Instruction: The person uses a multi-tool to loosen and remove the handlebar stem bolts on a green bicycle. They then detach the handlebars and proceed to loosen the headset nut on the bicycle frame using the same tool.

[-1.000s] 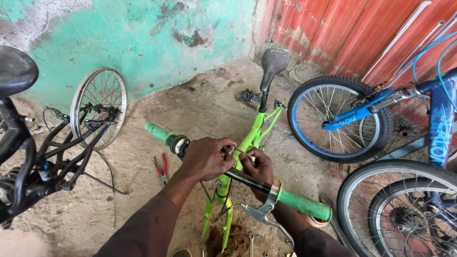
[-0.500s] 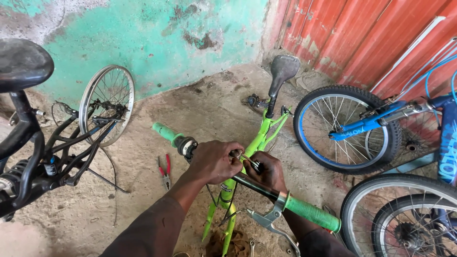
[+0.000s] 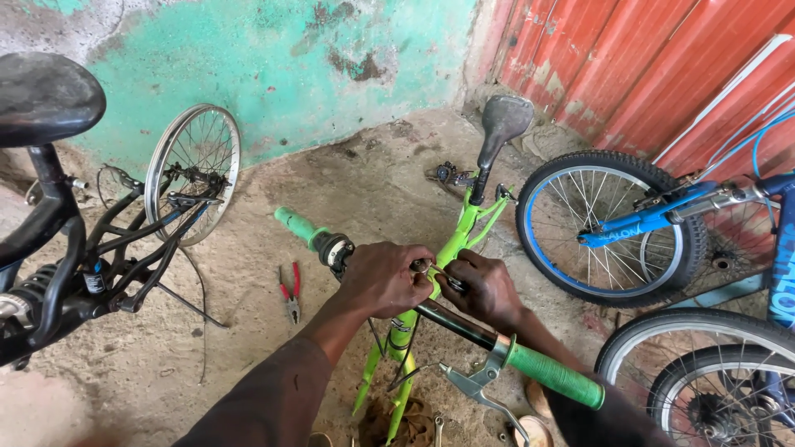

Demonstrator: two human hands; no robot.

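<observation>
A bright green bicycle frame (image 3: 458, 242) stands in front of me, its grey saddle (image 3: 502, 121) pointing away. Its black handlebar (image 3: 451, 321) carries green grips at the left end (image 3: 296, 224) and the right end (image 3: 555, 377). My left hand (image 3: 385, 280) is closed over the bar at the stem. My right hand (image 3: 483, 287) grips a small metal tool at the stem bolt (image 3: 421, 266), touching the left hand. A silver brake lever (image 3: 479, 385) hangs below the right grip.
Red-handled pliers (image 3: 291, 295) lie on the dirt floor to the left. A black bicycle (image 3: 58, 240) with a bare wheel (image 3: 191, 172) stands at left. A blue bicycle (image 3: 654, 219) and more wheels (image 3: 712, 377) crowd the right, against a red corrugated wall.
The view has shifted slightly, so the bicycle and hands sit a little lower and to the right. Both hands stay at the stem, with small finger movements.
</observation>
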